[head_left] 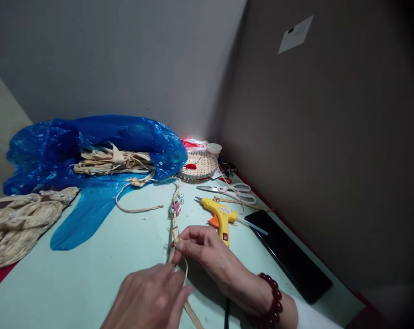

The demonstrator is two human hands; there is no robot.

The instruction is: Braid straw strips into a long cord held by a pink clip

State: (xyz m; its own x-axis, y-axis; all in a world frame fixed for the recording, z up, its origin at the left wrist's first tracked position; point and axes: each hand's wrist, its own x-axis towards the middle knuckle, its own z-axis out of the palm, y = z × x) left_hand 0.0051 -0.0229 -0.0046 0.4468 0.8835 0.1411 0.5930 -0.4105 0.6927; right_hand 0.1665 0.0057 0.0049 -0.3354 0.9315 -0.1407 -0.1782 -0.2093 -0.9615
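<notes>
A pale straw braid (174,225) runs away from me over the table, with a pinkish binder clip (177,208) on its far part. My right hand (203,249), a dark red bead bracelet on its wrist, pinches the braid between thumb and fingers. Just nearer and to the left, my left hand (152,294) is closed around the strands at the braid's near end; its fingertips are partly hidden. A thin strand loops out beside the hands, and a flat straw strip (193,315) hangs below them.
A yellow glue gun (223,217), white-handled scissors (234,189) and a black tablet-like slab (289,256) lie at right. Behind are a woven basket (201,173), a paper cup (214,148) and a blue plastic bag (117,128) with straw bundles (114,162). A braided straw piece (24,224) sits left.
</notes>
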